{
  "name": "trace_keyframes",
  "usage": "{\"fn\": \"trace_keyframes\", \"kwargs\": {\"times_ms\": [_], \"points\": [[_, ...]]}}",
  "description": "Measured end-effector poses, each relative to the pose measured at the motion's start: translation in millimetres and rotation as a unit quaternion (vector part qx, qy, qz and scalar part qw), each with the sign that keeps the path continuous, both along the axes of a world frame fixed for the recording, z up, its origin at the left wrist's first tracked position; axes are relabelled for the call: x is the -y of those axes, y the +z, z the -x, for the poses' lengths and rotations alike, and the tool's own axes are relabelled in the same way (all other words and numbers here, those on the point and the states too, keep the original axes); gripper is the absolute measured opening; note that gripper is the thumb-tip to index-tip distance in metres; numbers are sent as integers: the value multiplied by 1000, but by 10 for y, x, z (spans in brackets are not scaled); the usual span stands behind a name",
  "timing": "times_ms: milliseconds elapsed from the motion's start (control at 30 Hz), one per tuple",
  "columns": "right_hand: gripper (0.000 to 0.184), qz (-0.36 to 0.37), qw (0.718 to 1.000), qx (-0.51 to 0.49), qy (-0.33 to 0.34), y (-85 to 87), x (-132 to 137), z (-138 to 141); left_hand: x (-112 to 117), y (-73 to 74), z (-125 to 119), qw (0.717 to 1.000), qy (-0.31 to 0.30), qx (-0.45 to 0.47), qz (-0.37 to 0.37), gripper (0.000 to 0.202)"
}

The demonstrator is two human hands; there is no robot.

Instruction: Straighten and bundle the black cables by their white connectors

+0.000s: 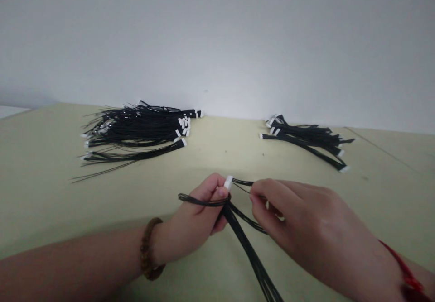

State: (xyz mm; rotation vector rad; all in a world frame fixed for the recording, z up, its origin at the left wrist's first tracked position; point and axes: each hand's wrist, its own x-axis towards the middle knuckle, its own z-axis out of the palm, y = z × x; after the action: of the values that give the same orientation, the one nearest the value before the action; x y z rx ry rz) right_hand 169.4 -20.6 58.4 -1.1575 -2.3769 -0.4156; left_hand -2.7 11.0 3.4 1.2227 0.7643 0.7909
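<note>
Between thumb and fingers, my left hand (200, 211) grips a small white connector (229, 183) of a black wire harness (243, 241). Part of the harness loops out to the left across the thumb, and a thicker bundle hangs down toward the lower edge of the view. Just right of the connector, my right hand (306, 220) is closed in a pinch on thin black wires (242, 182) that run from the connector. One single wire stands apart below the others. The wire ends inside the right fingers are hidden.
A large pile of black wire harnesses (146, 125) with white connectors lies at the back left of the pale yellow table (224, 157). At the back right lies a smaller pile of harnesses (302, 136). A white wall (217, 44) rises behind the table.
</note>
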Motion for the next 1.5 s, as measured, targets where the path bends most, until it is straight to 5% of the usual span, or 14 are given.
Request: {"fn": "trace_keyframes", "kwargs": {"times_ms": [300, 500, 700, 1167, 1233, 1267, 1400, 1433, 1467, 1500], "points": [[15, 87, 996, 18, 12, -98, -13, 5, 3, 42, 10, 998, -34, -50, -7, 30], [3, -39, 999, 27, -24, 68, 114, 33, -35, 24, -14, 995, 38, -84, -29, 31], [20, 200, 978, 55, -19, -8, 244, 106, -36, 62, -15, 993, 43, -89, -58, 31], [19, 312, 946, -36, -85, -70, -15, 190, -40, 16, 1, 990, 9, -125, -63, 32], [11, 395, 909, -109, -74, -19, -66, 148, -39, 20, -16, 991, 21, -122, -54, 32], [13, 463, 870, -161, -57, 16, -104, 108, -37, 26, -26, 991, 27, -122, -45, 32], [14, 688, 617, -374, 74, 163, -289, -154, -27, 64, -55, 992, 42, -118, -6, 28], [11, 685, 589, -415, 109, 188, -329, -223, -28, 70, -56, 992, 49, -117, -1, 28], [10, 657, 596, -441, 135, 209, -363, -284, -30, 70, -55, 991, 55, -118, 1, 27], [9, 610, 631, -455, 151, 227, -387, -331, -34, 66, -52, 991, 61, -119, 2, 27]]}}
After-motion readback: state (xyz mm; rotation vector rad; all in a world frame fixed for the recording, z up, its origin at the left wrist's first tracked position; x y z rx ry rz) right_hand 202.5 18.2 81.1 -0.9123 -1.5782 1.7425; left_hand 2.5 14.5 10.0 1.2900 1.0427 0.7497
